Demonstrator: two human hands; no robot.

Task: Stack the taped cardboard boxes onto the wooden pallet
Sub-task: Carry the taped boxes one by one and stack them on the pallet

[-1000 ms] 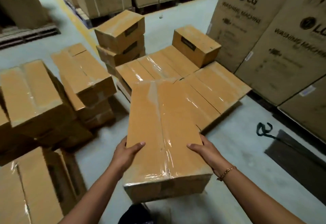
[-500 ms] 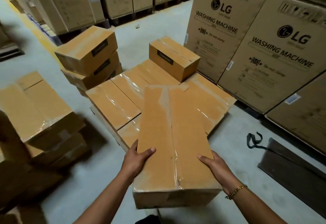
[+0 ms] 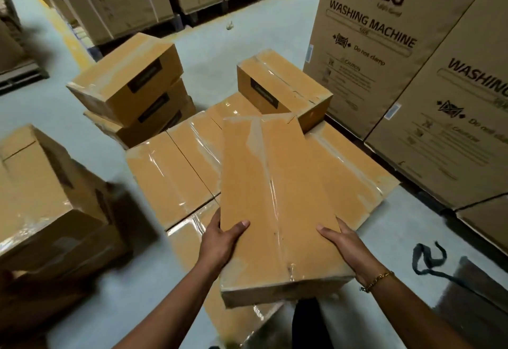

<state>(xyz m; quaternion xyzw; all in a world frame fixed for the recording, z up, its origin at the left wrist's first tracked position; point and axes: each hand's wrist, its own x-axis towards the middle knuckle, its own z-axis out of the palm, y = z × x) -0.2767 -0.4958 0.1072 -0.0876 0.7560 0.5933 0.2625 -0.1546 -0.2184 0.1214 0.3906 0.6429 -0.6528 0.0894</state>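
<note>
Now, left hand (image 3: 220, 241) and right hand (image 3: 349, 247); fingers round 1 taped box (image 3: 275, 197), aloft.

the low layer of taped boxes (image 3: 170, 175) has a bare top on its left half, open from above. the carried box (image 3: 275, 197) hangs over the middle and right part, its far end near a single box (image 3: 283, 84) standing on the layer's far corner. a stack of three boxes (image 3: 129, 84) closes the far left side. tall washing machine cartons (image 3: 371, 60) wall the right, leaving a narrow strip of floor (image 3: 398, 219) where a black strap (image 3: 428, 258) lies. between the layer and the pile of boxes (image 3: 41, 197) on the left an open lane of floor runs.
</note>
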